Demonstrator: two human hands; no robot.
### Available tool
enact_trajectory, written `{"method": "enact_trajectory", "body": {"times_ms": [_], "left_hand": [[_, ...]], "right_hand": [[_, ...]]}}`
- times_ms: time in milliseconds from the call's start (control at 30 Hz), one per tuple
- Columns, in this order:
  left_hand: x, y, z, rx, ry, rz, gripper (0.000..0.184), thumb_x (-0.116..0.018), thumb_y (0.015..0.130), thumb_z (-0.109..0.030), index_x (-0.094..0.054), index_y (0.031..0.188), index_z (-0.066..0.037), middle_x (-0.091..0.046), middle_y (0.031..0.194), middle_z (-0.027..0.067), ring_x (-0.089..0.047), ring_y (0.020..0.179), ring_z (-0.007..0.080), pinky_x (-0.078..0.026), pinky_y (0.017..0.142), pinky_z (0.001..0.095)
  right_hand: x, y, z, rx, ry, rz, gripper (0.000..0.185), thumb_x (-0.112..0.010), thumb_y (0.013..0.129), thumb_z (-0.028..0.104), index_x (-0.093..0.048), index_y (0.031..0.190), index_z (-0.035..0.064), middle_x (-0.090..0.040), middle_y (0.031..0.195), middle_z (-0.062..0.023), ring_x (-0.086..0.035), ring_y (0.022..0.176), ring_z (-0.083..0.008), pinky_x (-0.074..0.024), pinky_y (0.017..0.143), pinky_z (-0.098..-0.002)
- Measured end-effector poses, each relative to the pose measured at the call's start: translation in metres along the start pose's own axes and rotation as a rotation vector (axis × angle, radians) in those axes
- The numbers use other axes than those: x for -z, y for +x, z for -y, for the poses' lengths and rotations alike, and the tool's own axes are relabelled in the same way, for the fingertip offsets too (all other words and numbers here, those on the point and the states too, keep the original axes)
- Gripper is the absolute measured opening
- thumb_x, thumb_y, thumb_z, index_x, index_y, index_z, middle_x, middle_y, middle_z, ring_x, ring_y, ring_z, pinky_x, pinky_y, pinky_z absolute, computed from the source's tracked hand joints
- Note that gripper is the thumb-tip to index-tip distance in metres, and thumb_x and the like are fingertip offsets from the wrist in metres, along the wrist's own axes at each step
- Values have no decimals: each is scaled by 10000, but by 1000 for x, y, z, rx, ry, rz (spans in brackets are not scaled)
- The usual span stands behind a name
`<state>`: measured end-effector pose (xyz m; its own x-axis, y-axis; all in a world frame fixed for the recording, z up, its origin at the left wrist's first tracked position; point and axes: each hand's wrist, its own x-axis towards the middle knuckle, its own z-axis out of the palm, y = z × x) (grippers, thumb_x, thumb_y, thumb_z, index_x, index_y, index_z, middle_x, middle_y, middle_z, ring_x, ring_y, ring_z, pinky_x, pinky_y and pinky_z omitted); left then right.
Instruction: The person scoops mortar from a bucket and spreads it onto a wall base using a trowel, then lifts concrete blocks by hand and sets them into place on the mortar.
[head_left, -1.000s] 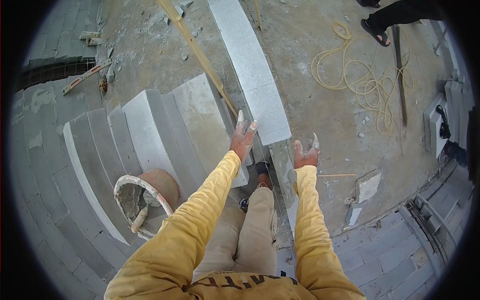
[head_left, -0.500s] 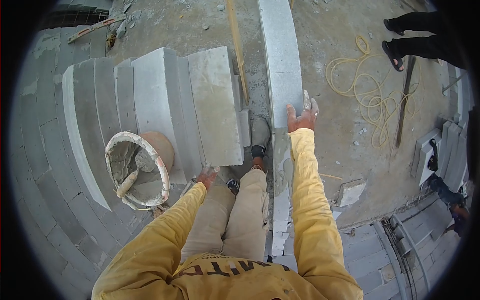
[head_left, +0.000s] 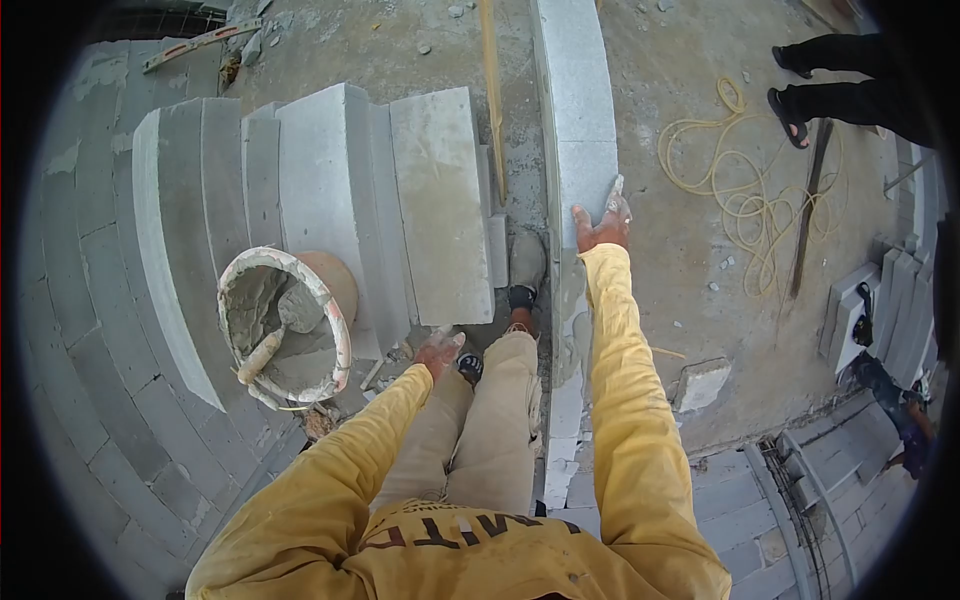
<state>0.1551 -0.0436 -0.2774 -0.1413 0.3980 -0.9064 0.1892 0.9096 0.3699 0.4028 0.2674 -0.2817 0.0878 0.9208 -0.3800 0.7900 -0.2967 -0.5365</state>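
Note:
My right hand (head_left: 606, 222) rests on the low wall of pale grey blocks (head_left: 583, 110), with its thumb apart from the dusty fingers near the right edge. No loose object shows in it. Close to the near end of a large pale block (head_left: 440, 200), my left hand (head_left: 439, 350) has its fingers stretched out and nothing visible in them. To its left stands a bucket (head_left: 340, 340) of grey mortar. A trowel (head_left: 262, 357) lies in the bucket, its blade partly sunk in the mortar.
Stacked blocks (head_left: 310, 170) stand left of my legs. A wooden strip (head_left: 492, 100) lies along the wall. Beyond it are a coiled yellow hose (head_left: 735, 200), a dark bar (head_left: 812, 210) and a person's legs (head_left: 840, 85). A spirit level (head_left: 200, 45) lies far left.
My left hand has moved a little right along the block's near end. My right hand sits slightly further onto the wall, its fingers closer together. The whole view has shifted slightly.

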Motion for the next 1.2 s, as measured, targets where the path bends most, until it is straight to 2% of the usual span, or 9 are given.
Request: {"method": "enact_trajectory", "body": {"times_ms": [67,200,600,867,1200], "left_hand": [[2,1,6,24,-14,3,842,-541,843,-601,-364,1409,-3,-421,1407,238,-406,1308,352,-310,1081,410],[8,11,30,96,-47,46,857,-660,818,-535,-270,1481,-158,-454,1394,145,-529,1190,324,-436,950,506],[7,7,51,116,11,2,856,-672,791,-563,-320,1456,-155,-538,1281,167,-564,1132,289,-484,879,455],[-6,-3,30,113,-34,43,883,-669,788,-574,-291,1474,-168,-497,1352,159,-540,1170,303,-449,929,471],[-8,-13,21,129,-52,101,891,-644,802,-588,-250,1490,-180,-456,1398,154,-501,1232,320,-420,971,493]], "right_hand": [[6,-2,6,-3,4,10,857,-687,803,344,-262,1445,-33,-365,1403,-290,-369,1298,-424,-315,1093,-424],[-4,1,-5,21,-33,-50,821,-673,804,402,-317,1444,30,-380,1395,-277,-428,1236,-458,-368,1040,-477],[0,-2,6,1,-26,-54,837,-683,797,384,-291,1464,63,-411,1369,-287,-433,1234,-459,-375,1035,-475],[0,-3,5,-49,-61,-10,804,-662,808,435,-351,1429,29,-398,1386,-291,-414,1258,-457,-360,1052,-468],[-1,-3,7,-66,-51,-5,823,-662,808,435,-304,1463,89,-401,1384,-295,-420,1255,-460,-356,1057,-466]]}}
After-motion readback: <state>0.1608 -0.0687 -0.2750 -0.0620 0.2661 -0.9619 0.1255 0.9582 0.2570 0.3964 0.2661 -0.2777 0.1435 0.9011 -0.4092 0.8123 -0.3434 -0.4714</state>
